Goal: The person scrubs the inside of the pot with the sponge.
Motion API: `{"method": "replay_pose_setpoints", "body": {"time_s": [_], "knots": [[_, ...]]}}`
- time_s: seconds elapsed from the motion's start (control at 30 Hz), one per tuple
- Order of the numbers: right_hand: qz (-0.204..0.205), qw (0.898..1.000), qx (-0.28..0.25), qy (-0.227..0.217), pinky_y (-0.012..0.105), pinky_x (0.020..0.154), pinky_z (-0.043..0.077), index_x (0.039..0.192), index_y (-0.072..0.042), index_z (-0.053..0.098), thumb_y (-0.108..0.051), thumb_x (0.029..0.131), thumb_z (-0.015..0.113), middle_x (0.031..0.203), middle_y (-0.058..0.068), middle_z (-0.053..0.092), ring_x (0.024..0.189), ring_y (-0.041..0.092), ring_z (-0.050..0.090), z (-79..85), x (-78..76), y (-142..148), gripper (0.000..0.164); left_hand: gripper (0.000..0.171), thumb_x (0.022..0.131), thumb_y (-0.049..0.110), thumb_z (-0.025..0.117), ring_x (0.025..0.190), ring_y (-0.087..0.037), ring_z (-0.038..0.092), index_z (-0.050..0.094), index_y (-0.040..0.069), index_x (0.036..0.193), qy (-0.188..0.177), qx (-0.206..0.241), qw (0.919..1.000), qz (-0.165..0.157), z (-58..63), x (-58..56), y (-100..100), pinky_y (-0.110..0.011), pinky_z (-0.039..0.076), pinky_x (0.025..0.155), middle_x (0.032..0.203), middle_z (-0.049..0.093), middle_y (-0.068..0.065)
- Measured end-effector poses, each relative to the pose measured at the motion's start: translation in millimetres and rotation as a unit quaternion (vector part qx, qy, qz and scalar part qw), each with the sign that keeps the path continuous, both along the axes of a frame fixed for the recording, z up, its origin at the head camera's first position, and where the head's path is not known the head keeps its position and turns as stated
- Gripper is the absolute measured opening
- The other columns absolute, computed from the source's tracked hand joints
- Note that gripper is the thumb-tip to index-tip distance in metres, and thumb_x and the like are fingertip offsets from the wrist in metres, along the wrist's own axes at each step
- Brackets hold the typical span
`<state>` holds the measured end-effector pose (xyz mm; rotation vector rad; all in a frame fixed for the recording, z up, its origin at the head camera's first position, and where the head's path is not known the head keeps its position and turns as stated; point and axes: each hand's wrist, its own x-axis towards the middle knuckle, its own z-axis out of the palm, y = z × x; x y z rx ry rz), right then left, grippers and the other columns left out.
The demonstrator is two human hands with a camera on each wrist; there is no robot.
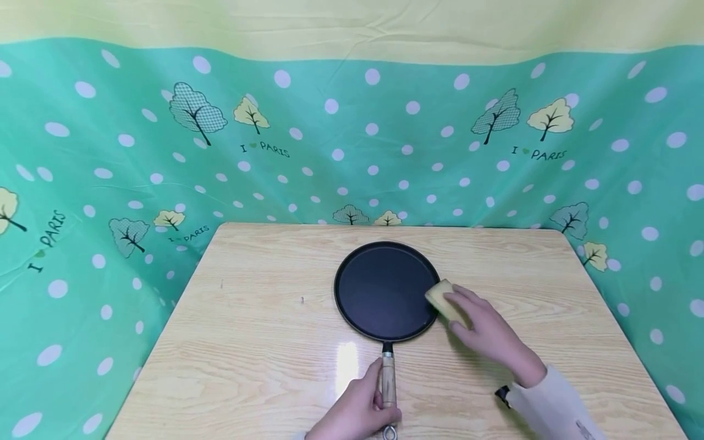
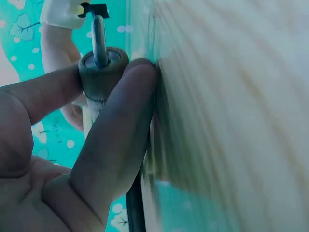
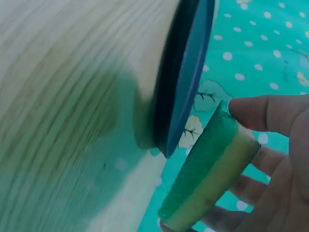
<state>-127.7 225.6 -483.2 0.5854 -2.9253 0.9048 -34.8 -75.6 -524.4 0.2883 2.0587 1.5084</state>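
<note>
A round black frying pan (image 1: 385,290) lies flat near the middle of the wooden table, its handle toward me. My left hand (image 1: 357,400) grips the wooden handle (image 1: 388,379), thumb on one side and fingers on the other; the left wrist view shows the handle's end with its metal hanging loop (image 2: 99,41). Between thumb and fingers, my right hand (image 1: 486,324) holds a sponge (image 1: 444,299), yellow with a green scouring side (image 3: 205,159). In the head view the sponge overlaps the pan's right rim; the right wrist view shows it beside the rim.
The light wooden table (image 1: 247,330) has rounded back corners. Behind it and along both sides hangs a green curtain (image 1: 308,134) with white dots and tree prints. A dark strap piece (image 1: 503,396) sits at the right sleeve.
</note>
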Motion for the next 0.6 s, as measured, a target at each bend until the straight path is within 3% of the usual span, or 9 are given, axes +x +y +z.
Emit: {"method": "replay_pose_setpoints", "body": {"time_s": [0.37, 0.6], "knots": [[0.079, 0.997, 0.009, -0.014, 0.080, 0.101, 0.044, 0.142, -0.008, 0.066, -0.004, 0.098, 0.070, 0.150, 0.023, 0.056, 0.138, 0.049, 0.051, -8.7, -6.9, -7.0, 0.044, 0.098, 0.088, 0.012, 0.079, 0.059, -0.004, 0.055, 0.020, -0.009, 0.163, 0.001, 0.019, 0.9997, 0.016, -2.9, 4.8, 1.0, -0.015, 0.048, 0.051, 0.081, 0.060, 0.002], [0.098, 0.993, 0.066, -0.022, 0.066, 0.097, 0.046, 0.144, -0.011, 0.066, -0.006, 0.100, 0.069, 0.154, 0.014, 0.056, 0.144, 0.041, 0.048, -6.8, -6.8, -9.3, 0.045, 0.097, 0.090, 0.015, 0.079, 0.062, -0.003, 0.055, 0.020, -0.011, 0.162, 0.007, 0.021, 0.9997, 0.013, -2.3, 5.5, -0.9, -0.016, 0.050, 0.053, 0.084, 0.059, 0.002]]}}
